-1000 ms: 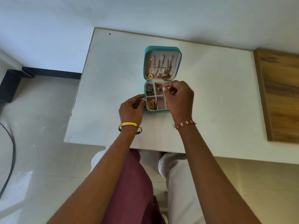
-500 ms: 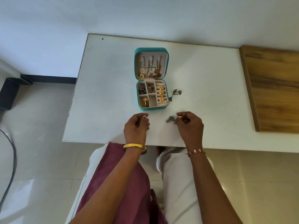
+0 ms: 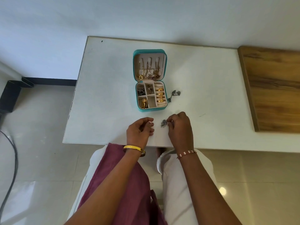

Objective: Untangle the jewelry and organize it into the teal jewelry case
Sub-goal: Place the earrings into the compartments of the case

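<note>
Right hand (image 3: 179, 127) pinched silver pendant (image 3: 163, 123) above table (image 3: 105, 95). Left hand (image 3: 139, 129) loosely curled, held nothing visible. Case (image 3: 150, 51) lay open; second silver piece (image 3: 174, 95) just beside it.

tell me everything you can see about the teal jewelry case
The teal jewelry case is small and square with rounded corners, lying open and flat on the white table, lid folded away from the person. Its lining looks cream. The lid holds gold chains hanging from three tabs, with a heart pendant low on the left. The base has small square compartments, some holding dark and gold pieces, and a ring roll on the right carrying four gold rings. No hand touches it.
</note>
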A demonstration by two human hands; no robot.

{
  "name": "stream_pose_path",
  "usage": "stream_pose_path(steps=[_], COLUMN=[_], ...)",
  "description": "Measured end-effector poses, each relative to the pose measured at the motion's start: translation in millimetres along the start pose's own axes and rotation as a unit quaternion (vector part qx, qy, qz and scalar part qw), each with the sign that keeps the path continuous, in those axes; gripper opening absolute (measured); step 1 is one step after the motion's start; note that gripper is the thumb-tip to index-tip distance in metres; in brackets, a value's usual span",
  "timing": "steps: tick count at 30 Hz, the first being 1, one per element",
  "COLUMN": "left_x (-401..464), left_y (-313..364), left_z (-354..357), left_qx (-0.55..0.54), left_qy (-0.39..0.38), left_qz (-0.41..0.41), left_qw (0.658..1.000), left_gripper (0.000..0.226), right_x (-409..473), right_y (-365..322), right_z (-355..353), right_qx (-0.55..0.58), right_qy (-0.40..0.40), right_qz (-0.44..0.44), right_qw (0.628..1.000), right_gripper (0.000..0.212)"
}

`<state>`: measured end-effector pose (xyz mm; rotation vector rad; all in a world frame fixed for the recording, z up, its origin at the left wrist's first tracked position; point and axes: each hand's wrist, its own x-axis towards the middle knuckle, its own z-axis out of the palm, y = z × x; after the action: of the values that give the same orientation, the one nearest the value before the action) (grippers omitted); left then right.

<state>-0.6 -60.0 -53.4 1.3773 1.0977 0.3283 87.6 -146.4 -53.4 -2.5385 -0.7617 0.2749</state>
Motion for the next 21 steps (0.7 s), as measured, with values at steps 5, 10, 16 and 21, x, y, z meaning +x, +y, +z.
stream_pose_path(steps=[5, 10, 16, 21], left_x=[-0.6, -1.0, -0.2, 3.3], left_y=[0.2, 1.8, 2.5, 1.3], left_z=[-2.8, -4.5, -5.5, -7.9], left_qx=[-0.004, 0.027, 0.051, 0.082], left_qy=[-0.017, -0.041, -0.054, -0.083], left_qz=[0.019, 0.041, 0.047, 0.050], left_qw=[1.000, 0.998, 0.996, 0.992], left_gripper=[0.026, 0.027, 0.023, 0.023], right_x=[-4.2, -8.7, -7.4, -8.7], right_y=[-10.4, -16.9, -17.8, -19.2], right_z=[-0.5, 4.6, 5.2, 5.6], right_qx=[0.023, 0.045, 0.060, 0.113], right_qy=[-0.026, -0.036, -0.024, -0.008], right_qz=[-0.077, -0.116, -0.122, -0.099], right_qw=[0.996, 0.992, 0.990, 0.989], right_gripper=[0.013, 0.012, 0.012, 0.009])
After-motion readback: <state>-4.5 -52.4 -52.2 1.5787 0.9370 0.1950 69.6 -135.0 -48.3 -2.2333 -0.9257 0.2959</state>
